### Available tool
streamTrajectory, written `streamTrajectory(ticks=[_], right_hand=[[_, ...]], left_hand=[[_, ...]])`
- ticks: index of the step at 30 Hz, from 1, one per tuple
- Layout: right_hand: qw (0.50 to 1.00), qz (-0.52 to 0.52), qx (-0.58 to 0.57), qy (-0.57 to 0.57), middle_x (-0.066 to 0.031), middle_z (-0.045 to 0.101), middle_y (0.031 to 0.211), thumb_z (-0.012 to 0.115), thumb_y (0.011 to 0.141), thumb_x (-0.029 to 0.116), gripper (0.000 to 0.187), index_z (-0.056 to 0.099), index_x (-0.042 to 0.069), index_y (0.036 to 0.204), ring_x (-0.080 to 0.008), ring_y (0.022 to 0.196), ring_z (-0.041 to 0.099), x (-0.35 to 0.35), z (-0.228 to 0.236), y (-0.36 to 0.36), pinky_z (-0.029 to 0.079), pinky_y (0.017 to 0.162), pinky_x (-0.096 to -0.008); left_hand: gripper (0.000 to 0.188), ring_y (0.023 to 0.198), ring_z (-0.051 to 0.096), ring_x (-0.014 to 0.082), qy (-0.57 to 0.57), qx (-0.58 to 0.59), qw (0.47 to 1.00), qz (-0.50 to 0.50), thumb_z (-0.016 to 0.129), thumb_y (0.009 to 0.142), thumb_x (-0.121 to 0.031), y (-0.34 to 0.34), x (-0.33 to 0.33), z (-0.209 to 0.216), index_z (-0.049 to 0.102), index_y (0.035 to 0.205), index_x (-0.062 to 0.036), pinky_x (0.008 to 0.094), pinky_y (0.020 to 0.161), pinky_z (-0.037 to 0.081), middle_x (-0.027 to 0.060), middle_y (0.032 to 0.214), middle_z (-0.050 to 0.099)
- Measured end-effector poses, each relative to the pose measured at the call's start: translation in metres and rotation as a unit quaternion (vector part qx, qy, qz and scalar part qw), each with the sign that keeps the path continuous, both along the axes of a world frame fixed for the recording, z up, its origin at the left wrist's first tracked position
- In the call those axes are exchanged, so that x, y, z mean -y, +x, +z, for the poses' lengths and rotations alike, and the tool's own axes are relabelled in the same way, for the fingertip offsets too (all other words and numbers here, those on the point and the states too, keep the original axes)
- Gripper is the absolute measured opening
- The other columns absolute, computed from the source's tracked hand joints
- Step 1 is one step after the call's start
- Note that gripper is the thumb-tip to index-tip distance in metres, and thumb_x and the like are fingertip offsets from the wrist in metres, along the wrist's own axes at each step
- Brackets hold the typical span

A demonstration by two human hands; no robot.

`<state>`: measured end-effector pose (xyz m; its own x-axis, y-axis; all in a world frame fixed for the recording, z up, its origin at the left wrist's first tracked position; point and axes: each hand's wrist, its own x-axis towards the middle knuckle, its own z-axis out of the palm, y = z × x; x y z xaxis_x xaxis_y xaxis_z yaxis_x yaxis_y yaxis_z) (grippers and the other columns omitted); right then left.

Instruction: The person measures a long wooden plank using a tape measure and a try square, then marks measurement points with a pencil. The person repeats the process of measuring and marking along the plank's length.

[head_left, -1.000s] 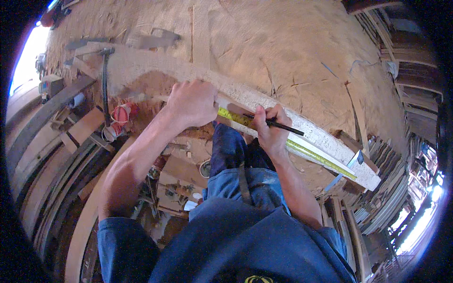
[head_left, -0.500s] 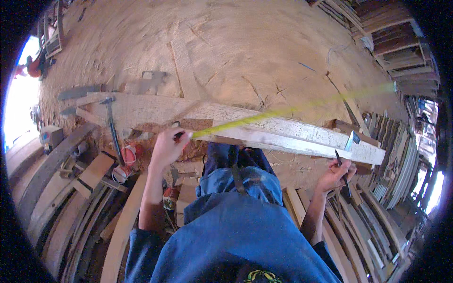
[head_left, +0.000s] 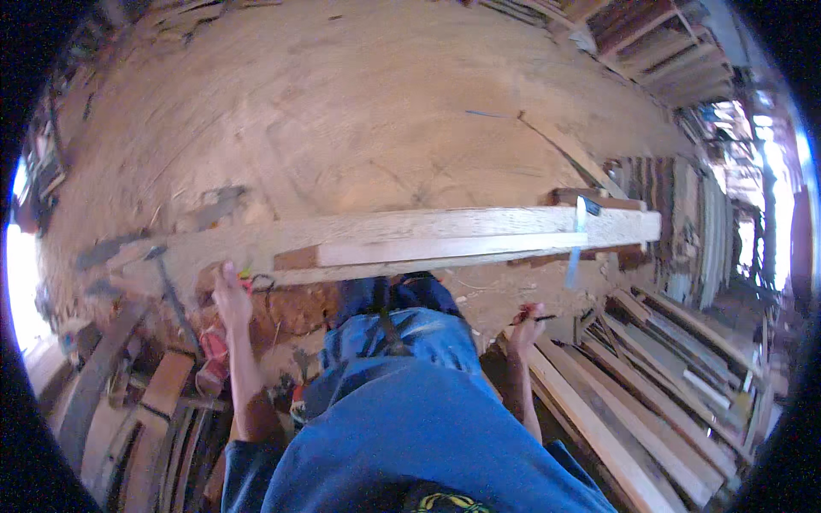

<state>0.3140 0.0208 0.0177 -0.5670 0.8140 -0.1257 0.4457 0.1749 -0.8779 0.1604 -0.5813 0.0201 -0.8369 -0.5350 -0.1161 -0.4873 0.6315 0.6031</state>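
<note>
My left hand [head_left: 229, 297] is closed around a tape measure, whose red, yellow and black casing [head_left: 246, 279] shows beside the fingers. It is at the near edge of a long wooden plank [head_left: 376, 224] lying crosswise before me. No drawn-out blade shows. Below the plank's right part, my right hand [head_left: 523, 332] grips a dark, thin marking pen or pencil [head_left: 540, 319], held nearly level. Across the plank's right end lies a try square [head_left: 582, 219] with a pale blade and dark stock. A lighter strip of wood [head_left: 445, 248] runs along the plank's near side.
A hammer [head_left: 175, 295] leans at the plank's left end, near a red and white container [head_left: 214, 355]. Stacked boards [head_left: 633, 402] lie at my lower right, more timber [head_left: 137, 427] at lower left. Upright slats [head_left: 663, 222] stand at right. Beyond the plank spreads a dusty brown floor [head_left: 342, 103].
The yellow tape blade, stretched far to the right before, no longer shows. My left hand has moved left along the plank; my right hand has drawn back from it. The view has shifted.
</note>
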Motion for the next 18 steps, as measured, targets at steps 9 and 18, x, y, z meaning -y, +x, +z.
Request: streamTrajectory(ticks=[9,18], right_hand=[[0.988,-0.040,0.089,0.118,-0.0085,0.065,0.098,0.079,0.086,0.014,0.040,0.062,0.000,0.119,-0.0208,0.093,0.062,-0.129,-0.020,-0.011,0.050,0.086,-0.0362],[0.938,0.067,0.223,0.256,-0.0243,0.071,0.108,0.084,0.080,0.026,0.061,0.057,0.000,0.128,-0.0395,0.101,0.069,-0.266,-0.050,-0.068,0.054,0.086,-0.0462]], left_hand=[[0.057,0.130,0.052,0.0400,-0.363,0.031,0.924,-0.115,0.050,0.104,-0.039,-0.022,0.004,-0.072,0.040,0.152,-0.0104,0.0527,0.107,0.041,0.0201,0.144,0.054],[0.061,0.144,0.034,0.0441,-0.353,-0.027,0.935,0.015,0.045,0.105,-0.045,-0.024,-0.019,-0.050,0.032,0.158,-0.0173,0.0555,0.121,0.021,0.0210,0.159,0.035]])
